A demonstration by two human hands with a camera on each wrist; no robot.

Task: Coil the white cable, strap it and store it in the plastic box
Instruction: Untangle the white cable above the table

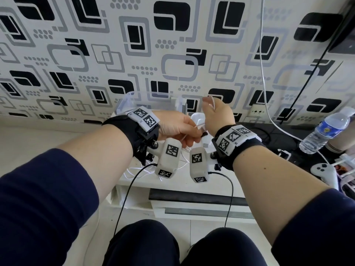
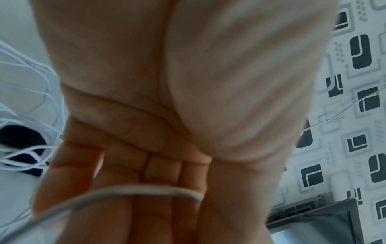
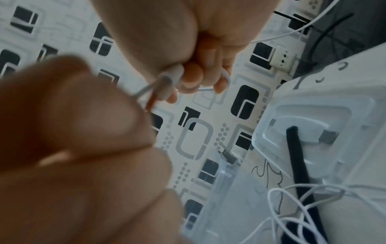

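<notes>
The thin white cable (image 1: 198, 125) runs between both hands above the white table. My left hand (image 1: 189, 134) grips it with curled fingers; in the left wrist view the cable (image 2: 146, 189) crosses those fingers. Raised slightly higher, my right hand (image 1: 209, 102) pinches a strand, and the right wrist view shows its fingers (image 3: 192, 77) curled round the cable's white end. Loose loops (image 3: 303, 213) lie on the table below. The clear plastic box (image 1: 132, 96) stands open behind the hands. Its lid (image 3: 338, 105) lies beside it, with the black strap (image 3: 296, 161) across it.
A water bottle (image 1: 326, 131) and a white game controller (image 1: 324, 172) sit at the right. Another white cable (image 1: 264, 73) and a black one (image 1: 307, 79) hang down the patterned wall near a socket (image 1: 257, 112). Black camera wires (image 1: 126, 198) trail off the table's front edge.
</notes>
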